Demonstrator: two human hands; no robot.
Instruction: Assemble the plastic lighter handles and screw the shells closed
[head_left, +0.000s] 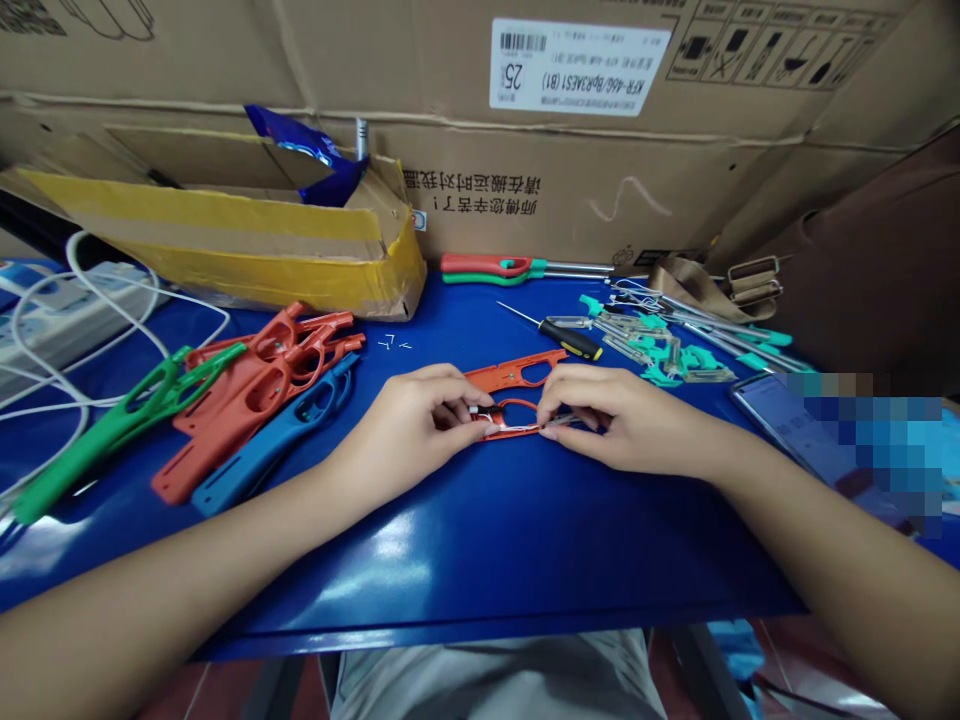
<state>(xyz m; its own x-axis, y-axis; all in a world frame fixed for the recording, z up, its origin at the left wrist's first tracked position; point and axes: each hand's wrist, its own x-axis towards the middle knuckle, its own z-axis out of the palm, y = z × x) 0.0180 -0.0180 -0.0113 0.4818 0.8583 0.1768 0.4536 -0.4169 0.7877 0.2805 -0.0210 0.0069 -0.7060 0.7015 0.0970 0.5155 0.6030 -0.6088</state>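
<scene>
An orange lighter casing half [517,433] with a round trigger loop lies between my hands, its hollow inside facing up. My left hand [427,412] is closed on its left part, where a small black-and-white igniter piece [487,410] shows at the fingertips. A thin white wire [517,428] runs along the casing towards my right hand [611,412]. That hand pinches the casing's right end; a greyish thin part shows under its curled fingers, mostly hidden. Just behind lies another orange casing half [514,374].
Orange, green [97,440] and blue casings [277,430] pile up at left. A screwdriver [570,338], teal and clear parts [660,345], and a phone [795,420] lie right. Assembled lighters [487,268] rest before a large carton [637,190]; a yellow-taped box [300,260] stands back left.
</scene>
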